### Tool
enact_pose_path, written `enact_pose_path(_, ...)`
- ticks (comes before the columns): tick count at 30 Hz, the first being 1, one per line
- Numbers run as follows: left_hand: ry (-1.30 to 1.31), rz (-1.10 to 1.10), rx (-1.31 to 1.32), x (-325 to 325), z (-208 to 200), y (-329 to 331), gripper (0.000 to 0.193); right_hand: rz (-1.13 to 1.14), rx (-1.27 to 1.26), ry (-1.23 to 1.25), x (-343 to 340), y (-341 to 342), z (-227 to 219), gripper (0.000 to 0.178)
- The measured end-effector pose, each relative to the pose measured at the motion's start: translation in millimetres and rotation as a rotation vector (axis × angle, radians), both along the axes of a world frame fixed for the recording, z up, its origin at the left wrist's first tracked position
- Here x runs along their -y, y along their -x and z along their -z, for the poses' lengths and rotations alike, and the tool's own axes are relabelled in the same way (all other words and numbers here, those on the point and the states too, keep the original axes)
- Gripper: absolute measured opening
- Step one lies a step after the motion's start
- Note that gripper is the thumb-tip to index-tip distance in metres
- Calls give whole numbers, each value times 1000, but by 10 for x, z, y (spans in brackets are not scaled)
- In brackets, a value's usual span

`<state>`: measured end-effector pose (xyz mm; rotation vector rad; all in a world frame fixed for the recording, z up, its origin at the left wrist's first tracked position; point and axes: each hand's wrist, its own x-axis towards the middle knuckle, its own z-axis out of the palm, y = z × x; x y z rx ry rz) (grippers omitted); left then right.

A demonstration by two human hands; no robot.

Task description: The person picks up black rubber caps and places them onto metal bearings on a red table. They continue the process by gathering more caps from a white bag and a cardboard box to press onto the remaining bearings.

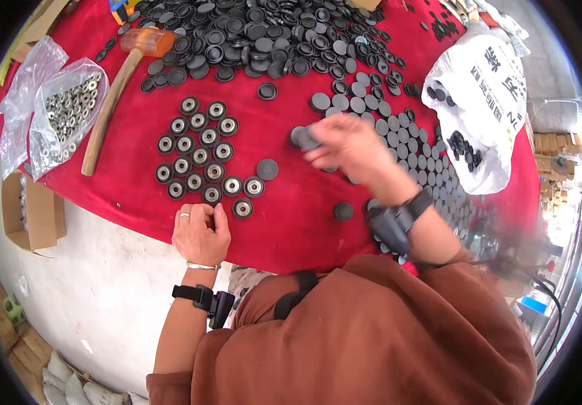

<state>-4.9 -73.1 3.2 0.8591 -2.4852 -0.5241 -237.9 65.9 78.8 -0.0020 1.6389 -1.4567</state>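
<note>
My right hand (346, 145) reaches over the red cloth with its fingers pinched on black round caps (304, 138); two seem to overlap at the fingertips. Curled at the near edge of the table, my left hand (201, 234) has its fingertips hidden. Just beyond it lies a group of black round caps with metal bearings (200, 156) set in them, in uneven rows. A plain black cap (267, 169) lies beside that group, and another cap (343, 211) sits nearer me, below my right hand.
A big heap of black caps (257, 34) covers the far side. More caps (406, 138) spread flat to the right, beside a white sack (487, 128). At left are a mallet (112, 108) and a clear bag of metal bearings (68, 115). An open carton (41, 216) stands below the edge.
</note>
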Motion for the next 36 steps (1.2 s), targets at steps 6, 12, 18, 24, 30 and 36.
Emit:
enact_pose_path(6, 9, -6, -12, 7, 1, 8, 21, 24, 301, 72, 116, -363, 156, 25)
enact_pose_path(12, 7, -20, -1, 6, 25, 1, 20, 37, 358, 87, 97, -392, 187, 25)
enact_pose_path(18, 26, 10, -41, 9, 20, -3, 21, 21, 382, 146, 15, -476, 225, 24)
enact_pose_path(24, 6, -19, 14, -2, 28, -18, 20, -60, 356, 322, -50, -575, 259, 25)
enact_pose_path(30, -15, 14, 3, -12, 3, -28, 14, -118, 34, 316, -58, -708, 257, 21)
enact_pose_path(36, -1097, 167, -467, -296, -311, 219, 21, -179, -97, 301, -132, -830, 191, 20)
